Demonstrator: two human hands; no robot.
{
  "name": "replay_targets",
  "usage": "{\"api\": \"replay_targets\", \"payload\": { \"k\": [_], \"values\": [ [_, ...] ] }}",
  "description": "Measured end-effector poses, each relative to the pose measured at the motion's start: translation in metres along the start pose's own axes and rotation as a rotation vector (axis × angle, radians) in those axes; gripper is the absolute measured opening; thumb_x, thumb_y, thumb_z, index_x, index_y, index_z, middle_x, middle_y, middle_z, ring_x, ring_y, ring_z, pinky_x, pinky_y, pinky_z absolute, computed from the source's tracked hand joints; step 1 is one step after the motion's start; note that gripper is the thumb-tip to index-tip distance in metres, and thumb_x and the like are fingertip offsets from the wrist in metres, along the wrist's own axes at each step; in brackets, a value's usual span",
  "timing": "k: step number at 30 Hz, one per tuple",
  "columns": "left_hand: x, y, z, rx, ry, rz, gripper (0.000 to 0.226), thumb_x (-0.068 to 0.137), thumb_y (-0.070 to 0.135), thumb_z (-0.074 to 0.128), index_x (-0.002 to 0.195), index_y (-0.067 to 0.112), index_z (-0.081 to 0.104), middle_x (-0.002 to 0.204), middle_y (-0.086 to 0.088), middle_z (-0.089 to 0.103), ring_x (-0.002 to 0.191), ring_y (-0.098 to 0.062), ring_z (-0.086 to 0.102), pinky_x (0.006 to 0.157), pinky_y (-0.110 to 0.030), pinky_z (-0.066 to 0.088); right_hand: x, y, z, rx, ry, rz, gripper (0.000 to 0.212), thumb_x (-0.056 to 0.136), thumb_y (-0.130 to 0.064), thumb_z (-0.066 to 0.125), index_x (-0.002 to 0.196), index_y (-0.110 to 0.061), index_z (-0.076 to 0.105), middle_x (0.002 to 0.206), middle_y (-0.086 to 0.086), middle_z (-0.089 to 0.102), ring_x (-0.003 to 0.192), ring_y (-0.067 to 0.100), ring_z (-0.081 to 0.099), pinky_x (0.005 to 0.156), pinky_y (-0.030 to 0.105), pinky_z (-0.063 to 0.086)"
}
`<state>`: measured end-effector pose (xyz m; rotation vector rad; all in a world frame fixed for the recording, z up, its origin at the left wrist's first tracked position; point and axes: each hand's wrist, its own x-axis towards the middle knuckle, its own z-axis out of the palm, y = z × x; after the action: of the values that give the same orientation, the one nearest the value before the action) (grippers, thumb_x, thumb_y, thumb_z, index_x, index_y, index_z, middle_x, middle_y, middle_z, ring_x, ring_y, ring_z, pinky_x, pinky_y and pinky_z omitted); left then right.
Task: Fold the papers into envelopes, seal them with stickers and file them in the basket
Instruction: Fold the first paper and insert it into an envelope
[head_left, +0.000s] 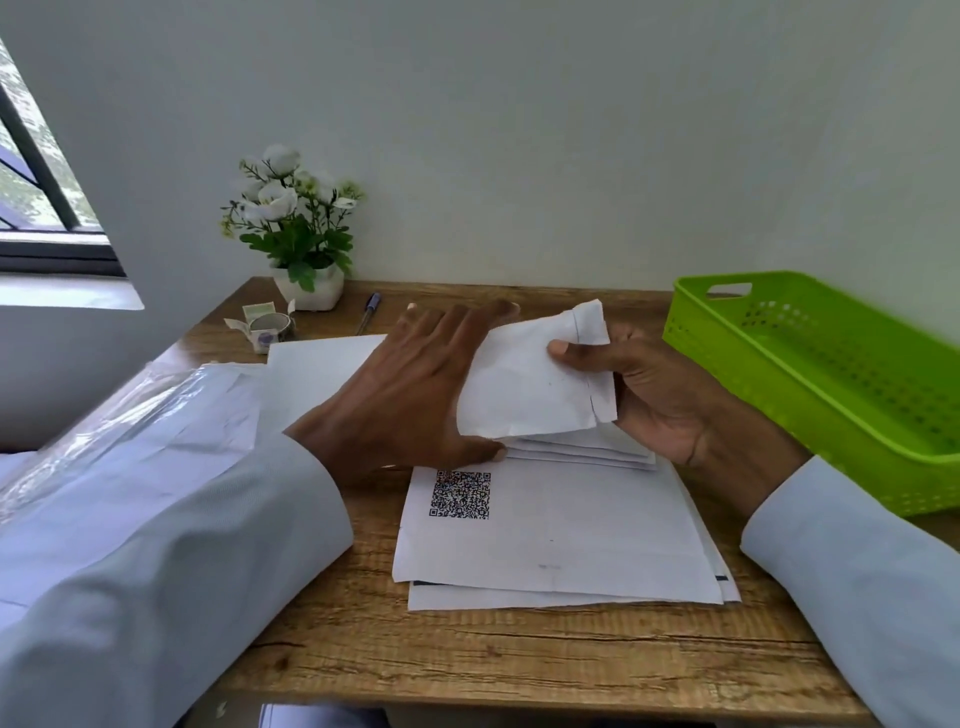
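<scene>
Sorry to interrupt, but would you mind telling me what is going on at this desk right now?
A person is folding paper into envelopes. Both hands hold a folded white paper above a stack of sheets: the right hand pinches its edge and the left hand grips the other side. The sticker roll sits untouched at the back, and no envelope shows in the green basket.

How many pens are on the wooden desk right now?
1. A slim pen with a dark blue cap lies at the back of the wooden desk, right of the white flower pot. Others may be hidden under the papers or sleeves.
</scene>
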<state>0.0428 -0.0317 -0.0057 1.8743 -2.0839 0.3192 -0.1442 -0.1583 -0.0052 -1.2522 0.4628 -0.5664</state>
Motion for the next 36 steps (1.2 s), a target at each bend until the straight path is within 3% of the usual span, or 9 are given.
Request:
{"api": "replay_targets", "payload": {
  "k": [3,6,9,11,14,20,24,31,36],
  "values": [
    [0.002,-0.011,-0.004,0.059,0.005,0.013,0.112,0.061,0.065,0.074,0.149,0.022,0.02,0.144,-0.002,0.04,0.129,-0.023,0.038,0.111,-0.037,0.022,0.001,-0.005,-0.006,-0.056,0.069,-0.081,0.037,0.083,-0.023,0.066,0.112,-0.001,0.068,0.105,0.014,0.073,0.089,0.023,0.071,0.081,0.037,0.06],
    [0.002,-0.025,-0.011,0.131,0.003,-0.008,0.114,0.059,0.068,0.069,0.149,0.02,0.019,0.141,-0.006,0.042,0.124,-0.025,0.039,0.111,-0.044,0.027,0.004,-0.005,-0.018,-0.228,0.218,-0.108,0.03,0.094,-0.034,0.06,0.092,-0.006,0.07,0.081,0.011,0.072,0.07,0.022,0.068,0.072,0.036,0.061],
    [0.001,-0.033,-0.025,0.152,0.035,-0.024,0.112,0.059,0.065,0.072,0.148,0.019,0.024,0.136,-0.007,0.043,0.117,-0.022,0.037,0.109,-0.05,0.028,0.01,0.004,-0.027,-0.747,0.288,-0.204,0.029,0.089,-0.043,0.063,0.08,-0.016,0.071,0.084,0.005,0.075,0.075,0.022,0.068,0.084,0.046,0.057],
    [0.001,-0.037,-0.03,0.139,0.039,-0.019,0.11,0.06,0.056,0.081,0.148,0.018,0.027,0.137,-0.007,0.041,0.116,-0.018,0.032,0.108,-0.05,0.027,0.013,0.008,-0.027,-1.192,0.212,-0.171,0.036,0.077,-0.059,0.066,0.086,-0.025,0.071,0.091,-0.007,0.073,0.085,0.017,0.067,0.082,0.039,0.055],
    [0.0,-0.044,-0.027,0.098,-0.007,-0.001,0.107,0.058,0.05,0.082,0.146,0.022,0.028,0.133,-0.004,0.04,0.111,-0.012,0.03,0.106,-0.043,0.028,0.011,0.007,-0.018,-1.482,0.081,-0.019,0.049,0.078,-0.063,0.068,0.113,-0.029,0.065,0.114,-0.014,0.06,0.104,0.008,0.056,0.09,0.029,0.046],
    [-0.004,-0.058,-0.006,0.0,-0.091,-0.022,0.106,0.059,0.047,0.084,0.145,0.022,0.028,0.141,0.0,0.034,0.128,-0.019,0.031,0.108,-0.033,0.022,0.018,0.008,-0.011,-1.484,-0.016,-0.031,0.052,0.069,-0.065,0.075,0.11,-0.036,0.065,0.106,-0.018,0.059,0.096,0.004,0.055,0.084,0.028,0.049],
    [-0.006,-0.064,-0.002,-0.006,-0.091,-0.035,0.105,0.058,0.052,0.082,0.144,0.022,0.03,0.142,0.001,0.034,0.129,-0.019,0.032,0.114,-0.043,0.023,0.023,0.011,-0.01,-1.366,-0.049,0.002,0.046,0.068,-0.052,0.082,0.105,-0.03,0.068,0.096,-0.013,0.061,0.085,0.006,0.057,0.07,0.022,0.044],
    [-0.008,-0.065,-0.007,-0.046,-0.047,-0.037,0.101,0.058,0.059,0.075,0.144,0.024,0.032,0.142,0.003,0.035,0.129,-0.016,0.031,0.108,-0.032,0.023,0.02,0.002,-0.01,-1.068,-0.071,0.087,0.023,0.072,-0.015,0.086,0.08,-0.017,0.065,0.077,-0.005,0.061,0.068,0.005,0.053,0.061,0.018,0.043],
    [-0.009,-0.066,-0.009,-0.057,-0.03,-0.06,0.104,0.059,0.04,0.087,0.144,0.024,0.029,0.141,0.003,0.033,0.127,-0.015,0.03,0.103,-0.03,0.026,0.006,-0.032,-0.029,-0.875,0.07,0.022,0.025,0.081,-0.004,0.077,0.099,-0.021,0.073,0.085,0.001,0.067,0.074,0.01,0.059,0.066,0.021,0.047]
  ]
}}
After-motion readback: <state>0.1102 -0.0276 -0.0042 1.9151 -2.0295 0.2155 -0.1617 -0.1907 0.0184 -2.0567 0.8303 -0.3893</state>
